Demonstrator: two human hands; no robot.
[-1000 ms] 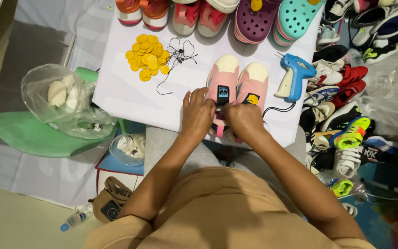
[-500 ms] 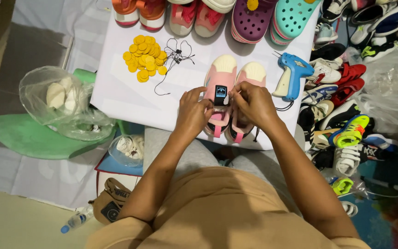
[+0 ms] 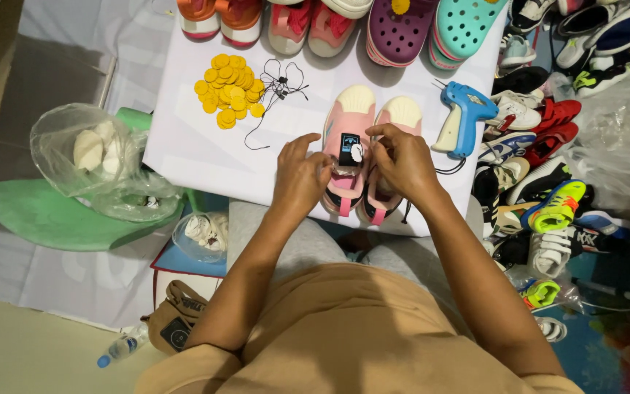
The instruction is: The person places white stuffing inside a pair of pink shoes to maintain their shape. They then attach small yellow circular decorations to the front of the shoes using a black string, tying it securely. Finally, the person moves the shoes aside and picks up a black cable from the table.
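Note:
A pair of small pink shoes [image 3: 351,117] with cream toes lies on a white board [image 3: 198,153] in front of me. A small black tag [image 3: 348,149] rests on the left shoe. My left hand [image 3: 299,177] touches that shoe's side, fingers pinched near the tag. My right hand [image 3: 400,158] sits over the right shoe, its fingertips pinching something small beside the tag. What the fingers grip is too small to make out.
A pile of yellow round stickers [image 3: 227,90] and black string loops [image 3: 280,82] lie on the board's left. A blue tagging gun [image 3: 462,117] lies to the right. Several shoes line the far edge; more are heaped at right. A plastic bag [image 3: 96,160] sits left.
Both hands have drawn slightly apart and moved up the shoes; the black tag is now exposed between them.

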